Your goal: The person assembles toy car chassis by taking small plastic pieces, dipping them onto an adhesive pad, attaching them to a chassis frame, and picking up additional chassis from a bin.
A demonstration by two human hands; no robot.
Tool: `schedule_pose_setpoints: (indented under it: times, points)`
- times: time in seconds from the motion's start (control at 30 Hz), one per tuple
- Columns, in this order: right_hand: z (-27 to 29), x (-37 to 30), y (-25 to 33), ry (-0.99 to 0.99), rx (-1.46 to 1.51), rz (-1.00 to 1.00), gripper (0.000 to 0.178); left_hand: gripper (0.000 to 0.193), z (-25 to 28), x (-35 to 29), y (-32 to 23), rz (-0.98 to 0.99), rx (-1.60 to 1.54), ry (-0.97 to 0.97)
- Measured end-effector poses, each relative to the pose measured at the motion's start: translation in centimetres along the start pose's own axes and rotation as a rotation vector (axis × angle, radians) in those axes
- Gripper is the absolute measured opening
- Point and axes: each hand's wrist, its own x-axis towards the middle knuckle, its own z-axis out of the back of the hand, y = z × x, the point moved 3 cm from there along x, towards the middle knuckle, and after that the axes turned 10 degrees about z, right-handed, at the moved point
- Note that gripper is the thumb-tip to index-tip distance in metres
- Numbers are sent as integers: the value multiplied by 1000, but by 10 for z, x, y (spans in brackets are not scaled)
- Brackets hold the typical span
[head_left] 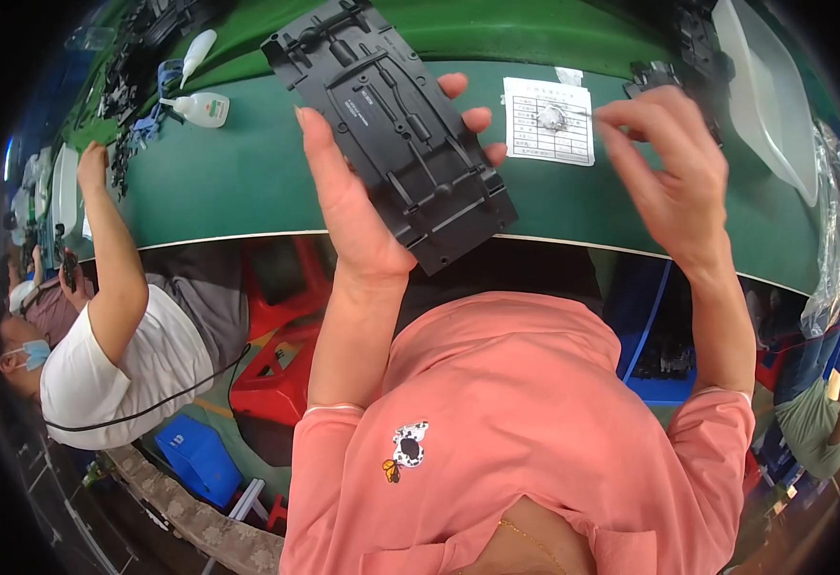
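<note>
A flat black moulded plastic plate point(396, 129), shaped like a toy car chassis with ribs and screw posts, lies tilted in my left hand point(367, 216). My thumb is on its left edge and my fingertips wrap round the right edge, with the plate raised above the table. My right hand point(674, 172) hovers by the right edge of a printed paper slip point(533, 146), thumb and forefinger pinched together. Whatever sits in that pinch, if anything, is too small to tell. On the slip rests a little heap of shiny small bits point(551, 117).
Two white squeeze bottles point(202, 108) stand left on the green table point(257, 192). A translucent bin point(770, 105) and black parts point(655, 75) are at the right. A masked co-worker point(133, 355) sits left, near red stools point(276, 379) and a blue bin point(200, 460).
</note>
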Motion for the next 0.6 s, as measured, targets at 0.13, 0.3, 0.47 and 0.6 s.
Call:
schedule_pose_setpoints:
  times: [0.13, 0.3, 0.47, 0.6]
  points:
    - [4, -1, 24, -91, 8, 208, 24, 82, -5, -3, -4, -37, 5, 45]
    - [-10, -10, 42, -19, 44, 369, 38, 86, -9, -6, -4, -104, 39, 107]
    - [-15, -11, 51, -97, -28, 458, 27, 89, -14, -8, -2, -150, 104, 184]
    - [-13, -16, 54, -84, -49, 477, 25, 90, -17, -11, 5, -160, 128, 202]
